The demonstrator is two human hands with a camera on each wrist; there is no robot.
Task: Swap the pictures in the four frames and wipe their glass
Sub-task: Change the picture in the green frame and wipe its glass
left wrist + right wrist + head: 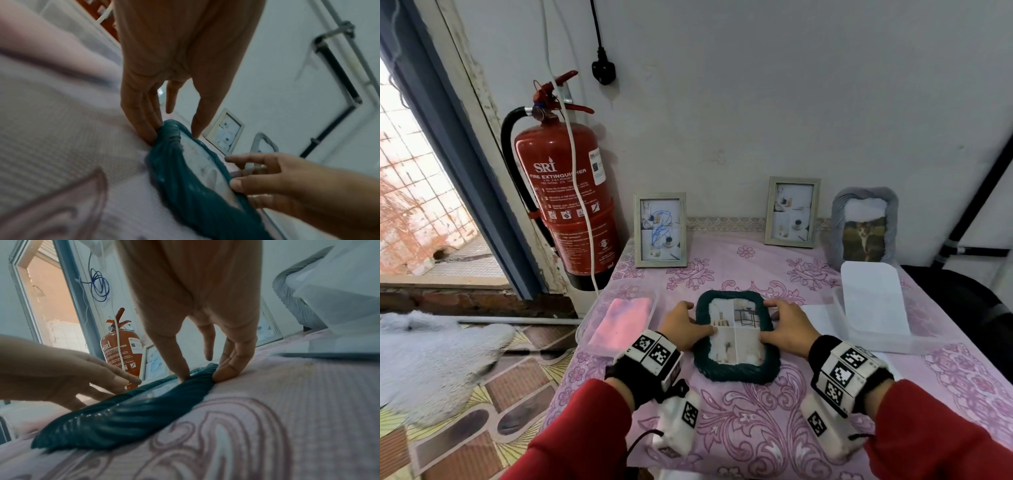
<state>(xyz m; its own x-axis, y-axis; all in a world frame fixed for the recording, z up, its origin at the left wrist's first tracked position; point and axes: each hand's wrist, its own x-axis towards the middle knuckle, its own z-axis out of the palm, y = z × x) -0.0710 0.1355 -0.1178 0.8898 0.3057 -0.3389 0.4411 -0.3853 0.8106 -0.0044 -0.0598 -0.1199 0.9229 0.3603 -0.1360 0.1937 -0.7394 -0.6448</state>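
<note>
A dark green ribbed frame lies flat and face up on the pink flowered tablecloth, with a four-part interior picture in it. My left hand pinches its left rim: in the left wrist view the thumb lies on the inner edge and the fingers on the outer edge of the frame. My right hand pinches the right rim the same way on the frame. Three more frames stand at the back: a pale one scribbled in blue, another pale one, and a grey one with a cat picture.
A pink cloth lies in a clear tray at the table's left edge. A clear container holding white paper sits at the right. A red fire extinguisher hangs on the wall beside the table's back left corner.
</note>
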